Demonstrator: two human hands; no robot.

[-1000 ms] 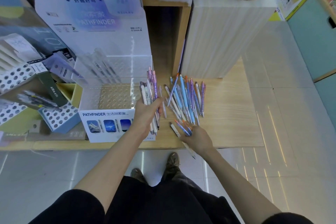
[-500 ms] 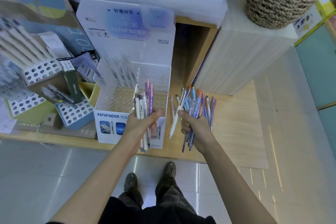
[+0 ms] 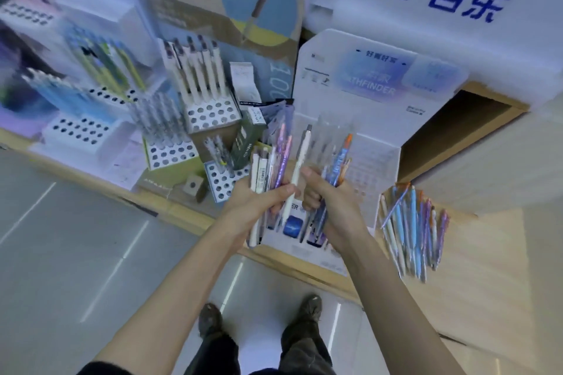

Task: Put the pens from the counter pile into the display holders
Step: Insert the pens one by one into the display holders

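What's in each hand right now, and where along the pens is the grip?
Left hand grips a white-and-purple pen bundle mid-barrel; right hand grips a blue-and-orange pen bundle, also mid-barrel.

My left hand (image 3: 259,204) grips white and purple pens (image 3: 278,167); my right hand (image 3: 332,204), just beside it, grips blue and orange pens (image 3: 339,161). The counter pile (image 3: 411,228) lies right of that grip.
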